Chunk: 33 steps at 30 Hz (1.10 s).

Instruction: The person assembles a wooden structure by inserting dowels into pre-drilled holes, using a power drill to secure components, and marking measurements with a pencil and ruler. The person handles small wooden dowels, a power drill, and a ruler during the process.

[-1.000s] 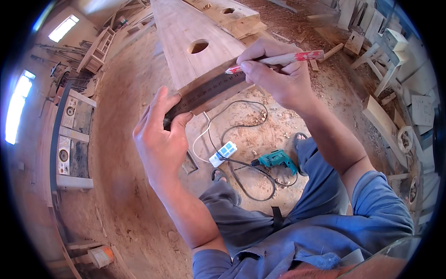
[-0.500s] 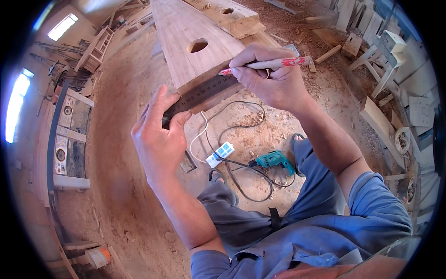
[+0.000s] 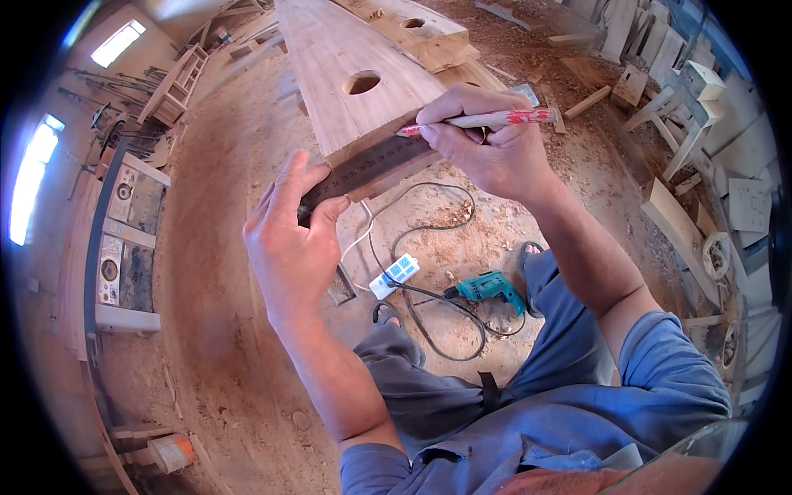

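My left hand [image 3: 289, 235] grips the near-left end of a dark metal ruler [image 3: 369, 172] between thumb and fingers. The ruler lies along the end edge of a long pale wooden board [image 3: 337, 49], which has a round hole [image 3: 361, 82] through it. In my right hand [image 3: 495, 161] is a worn red-and-white pencil [image 3: 511, 118], pinched with its tip at the board's end edge, just above the ruler. The ruler's right part is hidden behind my right hand. A small pale clear piece [image 3: 525, 95] shows beyond the right knuckles; its kind I cannot tell.
Another thick board [image 3: 429, 37] with a hole lies at the right of the first. On the floor below are a teal power drill [image 3: 491, 290], a white power strip [image 3: 394, 275] and looping cords. Wood offcuts [image 3: 672, 231] line the right side; a bucket [image 3: 172, 454] stands lower left.
The whole view has shifted slightly, with board and hands appearing a little further right and lower. Both grips stay the same, and the pencil tip remains by the board's edge.
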Each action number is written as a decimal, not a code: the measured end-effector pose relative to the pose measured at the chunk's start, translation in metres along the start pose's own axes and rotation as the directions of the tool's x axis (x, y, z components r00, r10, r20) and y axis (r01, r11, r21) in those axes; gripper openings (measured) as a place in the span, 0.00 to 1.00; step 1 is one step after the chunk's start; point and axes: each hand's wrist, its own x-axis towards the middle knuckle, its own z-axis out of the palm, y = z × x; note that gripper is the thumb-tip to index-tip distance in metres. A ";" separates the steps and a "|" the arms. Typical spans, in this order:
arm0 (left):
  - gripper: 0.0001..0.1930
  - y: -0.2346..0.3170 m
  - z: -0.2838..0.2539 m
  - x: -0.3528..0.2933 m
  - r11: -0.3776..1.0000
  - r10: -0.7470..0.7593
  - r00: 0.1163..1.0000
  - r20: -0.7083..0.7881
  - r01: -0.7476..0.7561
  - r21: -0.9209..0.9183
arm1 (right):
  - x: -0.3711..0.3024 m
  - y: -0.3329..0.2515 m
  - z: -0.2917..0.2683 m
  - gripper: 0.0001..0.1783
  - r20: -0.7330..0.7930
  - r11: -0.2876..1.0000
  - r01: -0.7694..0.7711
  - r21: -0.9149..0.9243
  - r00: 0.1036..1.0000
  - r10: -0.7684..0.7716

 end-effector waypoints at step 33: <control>0.24 0.008 -0.001 0.002 0.999 0.002 1.000 -0.011 -0.001 0.048 | 0.000 0.000 -0.005 0.05 0.031 0.999 -0.035 0.030 0.999 0.034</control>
